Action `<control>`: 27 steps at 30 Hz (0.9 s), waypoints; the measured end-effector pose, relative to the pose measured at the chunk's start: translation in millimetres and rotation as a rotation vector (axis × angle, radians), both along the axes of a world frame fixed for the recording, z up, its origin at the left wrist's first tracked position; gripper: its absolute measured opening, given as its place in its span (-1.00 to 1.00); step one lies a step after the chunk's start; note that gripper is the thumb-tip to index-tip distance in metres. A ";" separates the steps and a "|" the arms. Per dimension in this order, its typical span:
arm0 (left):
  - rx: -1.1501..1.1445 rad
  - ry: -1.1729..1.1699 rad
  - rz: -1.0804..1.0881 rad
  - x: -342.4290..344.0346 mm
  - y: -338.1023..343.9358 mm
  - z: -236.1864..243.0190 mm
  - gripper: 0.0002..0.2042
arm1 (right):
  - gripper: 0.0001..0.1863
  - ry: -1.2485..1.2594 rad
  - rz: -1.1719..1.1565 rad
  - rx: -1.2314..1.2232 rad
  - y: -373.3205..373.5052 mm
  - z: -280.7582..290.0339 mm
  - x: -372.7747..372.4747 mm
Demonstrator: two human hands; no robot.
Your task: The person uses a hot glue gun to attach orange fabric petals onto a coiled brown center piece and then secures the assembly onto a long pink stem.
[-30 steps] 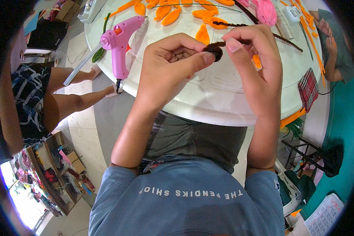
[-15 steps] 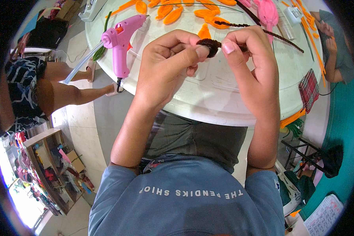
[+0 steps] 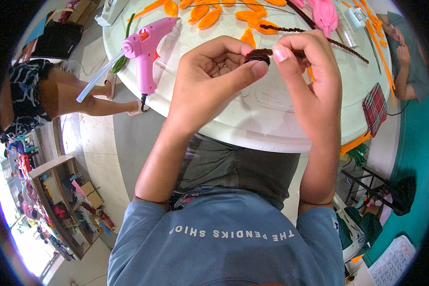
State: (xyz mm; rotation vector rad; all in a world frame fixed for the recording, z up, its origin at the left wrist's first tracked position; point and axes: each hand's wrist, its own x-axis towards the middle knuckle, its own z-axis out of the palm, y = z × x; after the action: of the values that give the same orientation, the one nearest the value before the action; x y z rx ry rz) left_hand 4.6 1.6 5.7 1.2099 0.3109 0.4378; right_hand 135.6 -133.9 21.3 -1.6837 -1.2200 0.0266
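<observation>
My left hand (image 3: 207,83) pinches a dark brown, fuzzy coil of pipe cleaner (image 3: 258,55) between thumb and fingers. A strand from the coil runs across to my right hand (image 3: 314,78), whose thumb and forefinger are closed on it. Behind my right hand, a brown twisted pipe cleaner (image 3: 350,50) extends toward the right side of the table; whether it joins the coil is hidden. Both hands are above the near half of the round white table (image 3: 252,128). An orange fuzzy petal (image 3: 247,37) lies just beyond the coil.
A pink glue gun (image 3: 148,57) with a clear glue stick rests at the table's left edge. Orange petals (image 3: 209,19) and a pink fuzzy bundle (image 3: 325,18) lie at the back. Plaid cloth (image 3: 375,109) hangs at the right rim. Other people are at left and far right.
My left hand has shifted slightly right, its thumb now lying along the coil nearer my right hand. The coil shows rounder. At left, the other person's legs have moved a little.
</observation>
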 end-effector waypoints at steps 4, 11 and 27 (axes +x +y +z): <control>0.073 0.038 -0.011 0.6 0.1 -0.7 -0.82 | -0.86 -0.014 0.002 -0.005 0.0 2.4 -1.6; 0.041 0.011 -0.003 -1.5 0.2 -0.3 -0.87 | -0.85 -0.009 -0.001 -0.016 0.0 -0.1 -2.1; -0.085 -0.053 0.014 -1.7 1.5 -5.8 -0.84 | -0.84 0.038 -0.002 -0.003 1.7 0.4 -5.6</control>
State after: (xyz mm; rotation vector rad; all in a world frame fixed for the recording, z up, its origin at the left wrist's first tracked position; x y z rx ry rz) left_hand 2.9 3.1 -0.1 1.1117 0.2899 0.4635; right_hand 130.1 -132.2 21.7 -1.6795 -1.1902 0.0595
